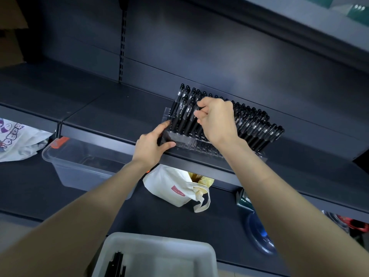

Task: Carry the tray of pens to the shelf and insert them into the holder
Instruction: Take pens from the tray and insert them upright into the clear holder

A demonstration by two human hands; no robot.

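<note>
A clear plastic pen holder (185, 139) stands on the dark shelf (111, 114), filled with several black pens (257, 128) leaning back in rows. My left hand (153, 144) grips the holder's left end, thumb along its front. My right hand (215, 120) is over the holder's middle, its fingers pinching a black pen (192, 114) among the rows. The white tray (159, 256) lies at the bottom of the view on the lower shelf, with a few black pens (116, 264) lying at its left side.
A clear lidded bin (83, 162) with an orange latch sits under the shelf at left. A white cloth bag (179, 188) lies below the holder, a printed bag (18, 140) at far left, and a blue disc (261, 234) at lower right.
</note>
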